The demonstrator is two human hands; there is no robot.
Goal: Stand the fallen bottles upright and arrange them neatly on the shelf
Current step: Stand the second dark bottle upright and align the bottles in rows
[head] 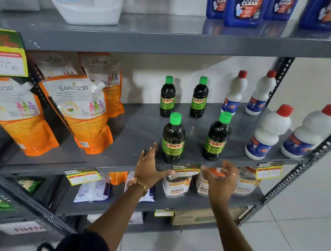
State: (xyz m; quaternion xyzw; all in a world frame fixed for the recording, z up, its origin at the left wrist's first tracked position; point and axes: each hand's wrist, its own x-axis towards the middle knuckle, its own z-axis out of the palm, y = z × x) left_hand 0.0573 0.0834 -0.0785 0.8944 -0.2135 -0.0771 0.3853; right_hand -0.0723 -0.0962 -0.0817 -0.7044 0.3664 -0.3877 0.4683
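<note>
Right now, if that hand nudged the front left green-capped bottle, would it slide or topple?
The front left Sunny bottle is tall and narrow, so a high push probably tips it. It looks full of dark liquid, so likely heavy enough to slide if pushed low. The grey shelf looks smooth.

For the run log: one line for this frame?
stage: arranging | green-capped bottles: four upright, two rows | left hand: open, beside front-left bottle | right hand: open, empty
</note>
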